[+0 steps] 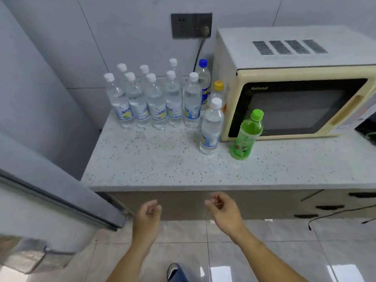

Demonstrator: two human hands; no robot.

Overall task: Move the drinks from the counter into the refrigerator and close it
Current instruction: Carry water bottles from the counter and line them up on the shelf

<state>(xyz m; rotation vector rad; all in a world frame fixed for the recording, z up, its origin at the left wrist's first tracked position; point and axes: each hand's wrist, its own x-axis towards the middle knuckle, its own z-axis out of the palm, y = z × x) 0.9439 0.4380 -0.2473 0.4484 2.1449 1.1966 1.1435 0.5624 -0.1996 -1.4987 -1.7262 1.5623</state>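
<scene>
We see the clear plastic water bottles (150,100) clustered at the back of the speckled stone bench (162,165), left of the cream microwave oven (295,86); the green plastic bottle (247,135) stands before it.

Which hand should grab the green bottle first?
Probably the right hand: it hangs empty on the same side as the green bottle, while the left hand is farther off, nearer the refrigerator.
</scene>
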